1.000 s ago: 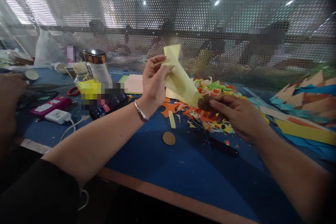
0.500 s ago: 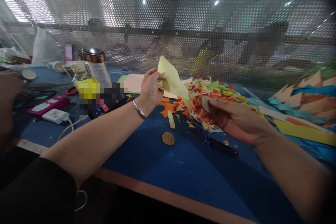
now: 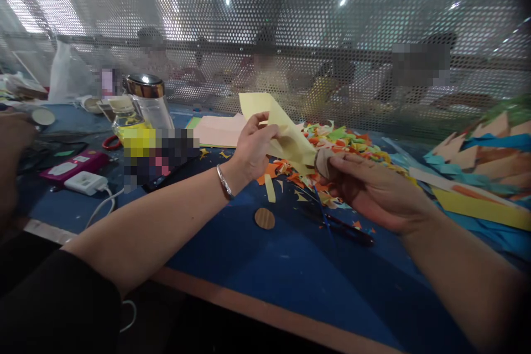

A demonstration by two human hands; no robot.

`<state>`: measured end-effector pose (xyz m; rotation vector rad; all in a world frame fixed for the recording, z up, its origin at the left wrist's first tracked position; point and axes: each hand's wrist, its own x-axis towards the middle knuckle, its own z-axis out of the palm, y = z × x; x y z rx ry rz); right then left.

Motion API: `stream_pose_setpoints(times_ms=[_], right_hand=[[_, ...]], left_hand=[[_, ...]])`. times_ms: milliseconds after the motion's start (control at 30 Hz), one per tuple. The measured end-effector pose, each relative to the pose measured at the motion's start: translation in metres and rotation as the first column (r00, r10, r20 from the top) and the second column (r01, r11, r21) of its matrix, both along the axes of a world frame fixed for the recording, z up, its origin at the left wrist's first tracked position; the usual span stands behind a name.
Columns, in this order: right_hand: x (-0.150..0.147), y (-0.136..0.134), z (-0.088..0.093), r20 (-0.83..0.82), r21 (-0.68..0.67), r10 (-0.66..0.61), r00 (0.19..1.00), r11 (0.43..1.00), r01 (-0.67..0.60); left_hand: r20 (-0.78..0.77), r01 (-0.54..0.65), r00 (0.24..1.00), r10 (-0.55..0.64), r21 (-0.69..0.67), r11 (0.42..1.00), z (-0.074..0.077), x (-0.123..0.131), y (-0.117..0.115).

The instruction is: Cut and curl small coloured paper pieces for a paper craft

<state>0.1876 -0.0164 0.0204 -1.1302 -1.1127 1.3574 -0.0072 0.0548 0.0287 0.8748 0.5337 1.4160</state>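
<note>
My left hand (image 3: pixel 258 146), with a silver bangle at the wrist, pinches a pale yellow sheet of paper (image 3: pixel 286 127) above the table. The sheet is bent, and its lower right end reaches my right hand (image 3: pixel 365 185). Between the thumb and fingers of that hand is a small greyish-beige rounded piece (image 3: pixel 322 164), which touches or overlaps the paper's edge. Its material is hard to make out. Below the hands, a brown round cardboard disc (image 3: pixel 264 218) lies flat on the blue table (image 3: pixel 257 265). A dark-handled tool (image 3: pixel 350 230) rests under my right hand, partly in shadow.
Colourful paper scraps (image 3: pixel 344 141) are heaped behind my hands. Pink sheets (image 3: pixel 218 130) lie at the back. Cut peach and blue paper pieces (image 3: pixel 485 149) are stacked right. Left are a clear bottle (image 3: pixel 151 105), phone (image 3: pixel 166 168), magenta power strip (image 3: pixel 74 167) and another person's hand (image 3: pixel 16 138).
My left hand has moved right with the yellow paper, whose end now meets the rounded piece in my right hand. My right hand has barely moved.
</note>
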Motion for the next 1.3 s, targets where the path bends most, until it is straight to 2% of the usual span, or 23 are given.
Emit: stream_pose_setpoints(times_ms=[67,100,133,200,267,333,367,400,467,500,533,600,633,767,867,967,1033,1100,1167,1233,1300], right_hand=[[0.000,0.001,-0.002,0.008,0.018,-0.017,1.000,1.000,0.017],[0.001,0.001,-0.003,0.011,0.028,-0.024,1.000,0.999,0.024],[0.001,0.001,-0.003,0.013,0.039,-0.029,1.000,0.999,0.028],[0.000,0.000,-0.001,0.017,0.062,-0.039,0.999,0.997,0.037],[0.000,-0.001,0.001,0.023,0.083,-0.058,0.998,0.995,0.056],[-0.001,-0.002,0.003,0.040,0.095,-0.074,0.996,0.993,0.070],[-0.001,-0.003,0.003,0.058,0.100,-0.070,0.996,0.993,0.064],[-0.001,-0.003,0.002,0.083,0.108,-0.056,0.995,0.993,0.047],[-0.003,-0.004,-0.001,0.157,0.137,-0.013,0.987,0.991,-0.008],[-0.004,-0.004,-0.003,0.199,0.156,0.008,0.980,0.987,-0.039],[-0.004,-0.004,-0.005,0.241,0.175,0.026,0.970,0.982,-0.069],[-0.005,-0.004,-0.008,0.310,0.208,0.044,0.950,0.972,-0.112],[-0.006,-0.004,-0.009,0.336,0.218,0.046,0.941,0.968,-0.125],[-0.005,-0.005,-0.008,0.409,0.246,0.027,0.912,0.959,-0.139],[0.000,-0.005,-0.008,0.517,0.275,-0.048,0.855,0.955,-0.113],[0.009,0.000,-0.014,0.645,0.370,-0.261,0.718,0.929,0.004],[0.017,0.004,-0.017,0.643,0.430,-0.333,0.690,0.902,0.036],[0.023,0.008,-0.018,0.628,0.471,-0.378,0.680,0.880,0.054],[0.028,0.010,-0.017,0.641,0.464,-0.379,0.667,0.884,0.057],[0.031,0.010,-0.016,0.659,0.411,-0.322,0.679,0.911,0.033],[0.031,0.008,-0.017,0.602,0.308,-0.184,0.777,0.951,-0.014]], left_hand=[[-0.030,0.116,0.993,-0.117,-0.011,0.993,0.000,-0.003,-0.001],[-0.055,0.223,0.973,-0.224,-0.030,0.974,0.001,-0.006,-0.001],[-0.087,0.355,0.929,-0.359,-0.053,0.933,0.002,-0.010,-0.001],[-0.178,0.620,0.764,-0.620,-0.064,0.782,0.004,-0.017,-0.002],[-0.305,0.740,0.641,-0.705,-0.001,0.673,0.004,-0.020,-0.007],[-0.380,0.724,0.669,-0.638,0.138,0.676,0.002,-0.016,-0.013],[-0.424,0.727,0.662,-0.618,0.165,0.666,-0.001,-0.011,-0.017],[-0.440,0.694,0.688,-0.576,0.168,0.700,-0.004,-0.005,-0.020],[-0.357,0.555,0.798,-0.485,0.123,0.823,-0.011,0.006,-0.024],[-0.298,0.491,0.838,-0.457,0.047,0.870,-0.014,0.011,-0.024],[-0.246,0.452,0.860,-0.448,-0.042,0.891,-0.015,0.015,-0.023],[-0.133,0.417,0.889,-0.438,-0.160,0.895,-0.012,0.017,-0.022],[-0.071,0.414,0.900,-0.430,-0.169,0.894,-0.008,0.016,-0.022],[0.172,0.411,0.899,-0.404,-0.005,0.912,0.022,0.004,-0.027],[0.174,0.477,0.866,-0.469,-0.004,0.879,0.030,-0.002,-0.028],[0.138,0.477,0.876,-0.463,-0.099,0.873,0.014,-0.002,-0.018],[0.064,0.440,0.897,-0.438,-0.228,0.869,-0.003,0.000,-0.009],[0.015,0.393,0.916,-0.402,-0.249,0.885,-0.015,0.002,-0.003],[-0.013,0.377,0.921,-0.390,-0.228,0.898,-0.020,0.003,0.000],[-0.027,0.370,0.923,-0.384,-0.211,0.905,-0.020,0.003,0.000],[-0.032,0.360,0.927,-0.374,-0.208,0.910,-0.019,0.004,-0.001]])
